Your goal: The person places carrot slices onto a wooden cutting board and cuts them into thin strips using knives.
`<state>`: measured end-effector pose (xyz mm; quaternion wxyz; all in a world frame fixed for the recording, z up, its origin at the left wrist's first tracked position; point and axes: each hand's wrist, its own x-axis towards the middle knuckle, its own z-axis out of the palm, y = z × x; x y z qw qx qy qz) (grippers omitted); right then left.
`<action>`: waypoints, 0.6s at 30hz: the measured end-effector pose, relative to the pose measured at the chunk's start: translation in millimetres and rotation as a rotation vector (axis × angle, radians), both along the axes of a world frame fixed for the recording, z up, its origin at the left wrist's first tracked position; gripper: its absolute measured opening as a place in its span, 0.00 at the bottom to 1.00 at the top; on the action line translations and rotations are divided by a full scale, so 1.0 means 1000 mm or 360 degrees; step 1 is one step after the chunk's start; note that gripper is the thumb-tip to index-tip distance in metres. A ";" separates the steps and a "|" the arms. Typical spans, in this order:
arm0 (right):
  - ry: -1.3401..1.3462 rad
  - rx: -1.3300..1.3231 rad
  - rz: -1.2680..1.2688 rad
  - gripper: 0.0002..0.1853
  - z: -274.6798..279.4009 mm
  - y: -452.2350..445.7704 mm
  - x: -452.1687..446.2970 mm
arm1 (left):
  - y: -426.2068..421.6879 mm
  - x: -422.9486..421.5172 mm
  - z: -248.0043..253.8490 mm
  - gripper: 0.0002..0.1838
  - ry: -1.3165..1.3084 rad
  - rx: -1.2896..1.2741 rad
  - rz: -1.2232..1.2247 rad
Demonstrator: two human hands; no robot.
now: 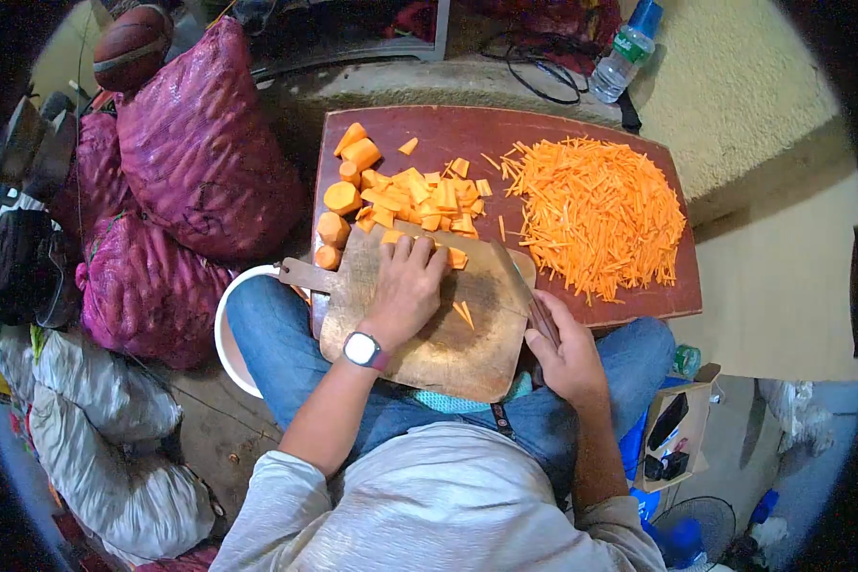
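My left hand, with a watch on the wrist, rests on the wooden cutting board. Its bent fingers press on carrot slices at the board's far edge; the fingers partly cover them. In my right hand is the handle of a knife, its blade angled up and left over the board's right side. A few thin carrot strips lie on the board between both hands. Just beyond the board is a heap of cut carrot slabs, with thick carrot chunks to its left.
A large pile of shredded carrot covers the right of the red-brown table. Full purple mesh sacks stand at left, beside a white bucket. A plastic bottle stands on the ledge behind. An open box sits at lower right.
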<state>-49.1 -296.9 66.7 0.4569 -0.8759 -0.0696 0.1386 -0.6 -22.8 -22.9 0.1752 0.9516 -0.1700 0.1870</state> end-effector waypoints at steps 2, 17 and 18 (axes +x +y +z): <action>-0.0154 0.0144 0.0005 0.27 -0.003 0.001 -0.002 | 0.003 0.001 0.000 0.16 -0.0072 -0.0024 -0.0013; 0.0061 -0.0034 0.0208 0.23 0.037 -0.023 -0.036 | 0.012 0.007 0.017 0.31 0.0162 0.0087 -0.0080; 0.0093 0.0011 0.0217 0.22 0.035 -0.024 -0.040 | 0.012 0.008 0.016 0.31 0.0159 0.0088 -0.0086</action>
